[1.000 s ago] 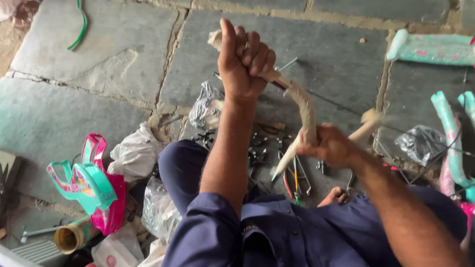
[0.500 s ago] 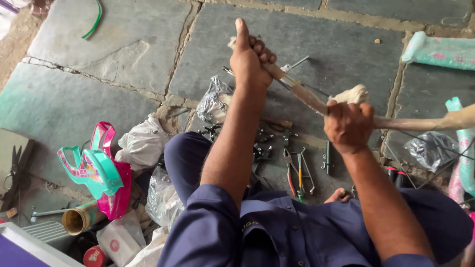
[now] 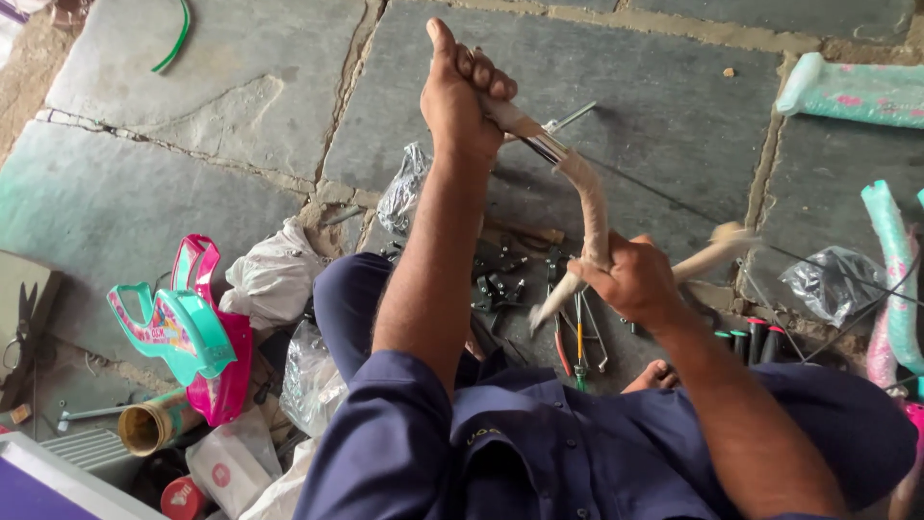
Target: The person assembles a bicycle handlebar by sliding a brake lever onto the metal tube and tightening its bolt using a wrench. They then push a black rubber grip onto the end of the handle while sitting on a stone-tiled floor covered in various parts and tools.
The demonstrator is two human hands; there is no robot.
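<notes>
Both hands are closed on one tan paper-wrapped strip: the left hand (image 3: 462, 91) fists its upper end around a thin metal rod (image 3: 568, 120), and the right hand (image 3: 635, 279) clamps the wrapping (image 3: 592, 207) lower down, where it bends and trails out to either side of the fist. Between the two grips the wrapping hangs loose in a curve, so it looks partly peeled, with more left on; the rod's covered part is hard to make out. Below the right grip, pliers (image 3: 577, 332) lie on the stone floor (image 3: 192, 193).
</notes>
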